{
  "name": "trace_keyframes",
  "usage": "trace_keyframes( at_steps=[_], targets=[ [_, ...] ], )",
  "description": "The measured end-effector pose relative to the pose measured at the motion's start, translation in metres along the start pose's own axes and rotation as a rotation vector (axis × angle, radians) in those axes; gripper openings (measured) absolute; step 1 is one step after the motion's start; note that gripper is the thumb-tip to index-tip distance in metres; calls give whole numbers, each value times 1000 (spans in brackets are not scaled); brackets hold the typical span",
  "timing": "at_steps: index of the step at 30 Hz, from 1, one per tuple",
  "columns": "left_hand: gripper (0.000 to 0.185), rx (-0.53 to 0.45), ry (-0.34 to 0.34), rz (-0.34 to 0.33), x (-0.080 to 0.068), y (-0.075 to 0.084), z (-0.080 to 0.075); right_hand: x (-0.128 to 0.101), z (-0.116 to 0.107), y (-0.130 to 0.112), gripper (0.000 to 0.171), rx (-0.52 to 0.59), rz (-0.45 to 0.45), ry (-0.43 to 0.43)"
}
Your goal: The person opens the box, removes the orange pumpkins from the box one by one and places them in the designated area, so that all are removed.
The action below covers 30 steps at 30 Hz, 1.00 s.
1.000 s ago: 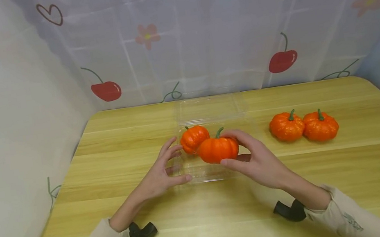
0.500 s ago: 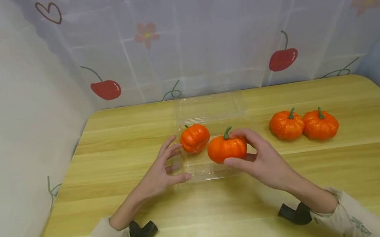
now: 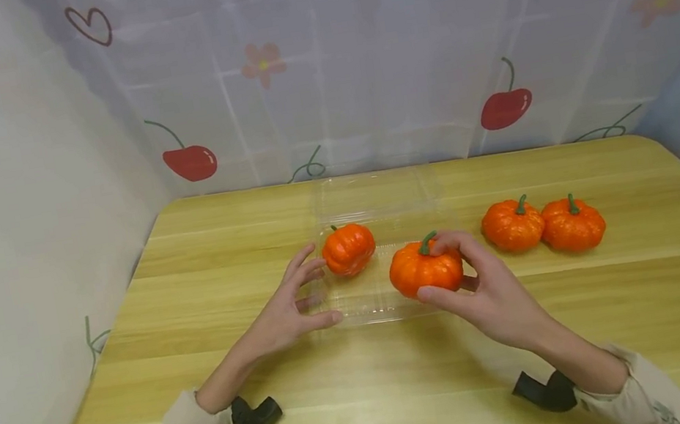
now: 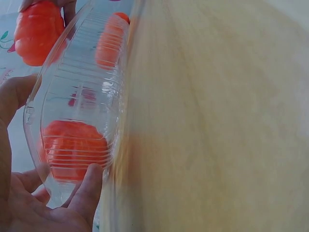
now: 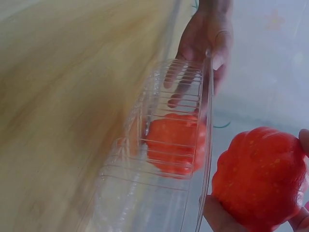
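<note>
A clear plastic clamshell box [image 3: 388,306] lies open on the table, its lid folded back. An orange toy pumpkin [image 3: 349,249] sits tilted in the left part of its base. My left hand [image 3: 289,309] is at the box's left side, fingers spread and fairly straight, fingertips against the wall in the left wrist view. My right hand [image 3: 493,295] grips a second orange pumpkin [image 3: 424,269], thumb in front and fingers behind near its green stem. That pumpkin is held up over the right part of the base, above the rim in the right wrist view [image 5: 260,176].
Two more orange pumpkins, one [image 3: 512,225] beside the other [image 3: 573,225], stand touching on the table right of the box. The clear lid [image 3: 375,191] lies toward the table's back edge. A printed curtain [image 3: 384,71] hangs behind the table [image 3: 194,302].
My right hand has moved right and slightly toward me with its pumpkin, away from the pumpkin in the box. My left hand has stayed at the box's side.
</note>
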<state>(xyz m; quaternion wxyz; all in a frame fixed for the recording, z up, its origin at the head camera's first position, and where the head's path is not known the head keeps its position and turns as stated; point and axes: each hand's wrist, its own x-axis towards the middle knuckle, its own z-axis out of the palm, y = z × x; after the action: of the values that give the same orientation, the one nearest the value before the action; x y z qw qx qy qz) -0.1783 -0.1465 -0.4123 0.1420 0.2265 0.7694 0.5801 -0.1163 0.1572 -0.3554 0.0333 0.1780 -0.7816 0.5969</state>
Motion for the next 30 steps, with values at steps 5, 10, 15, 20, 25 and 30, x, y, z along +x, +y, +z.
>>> trace_keyframes(
  at_steps=[5,10,15,20,25,30],
  targets=[
    [106,-3,-3,-5,0,0,1,-5,-4,1,38,-18,-1,28],
    [105,-1,-5,-2,0,1,1,-10,-9,1,36,-64,3,58],
    [105,1,-4,3,-1,2,2,-15,-16,2,35,-108,-14,64],
    [105,1,-3,1,-1,1,2,-21,-26,2,34,-119,-31,78],
    [105,1,-6,6,0,0,2,-26,-38,0,35,-140,-40,101],
    [105,6,0,8,-1,0,1,-31,-47,0,35,-181,-24,105]
  ],
)
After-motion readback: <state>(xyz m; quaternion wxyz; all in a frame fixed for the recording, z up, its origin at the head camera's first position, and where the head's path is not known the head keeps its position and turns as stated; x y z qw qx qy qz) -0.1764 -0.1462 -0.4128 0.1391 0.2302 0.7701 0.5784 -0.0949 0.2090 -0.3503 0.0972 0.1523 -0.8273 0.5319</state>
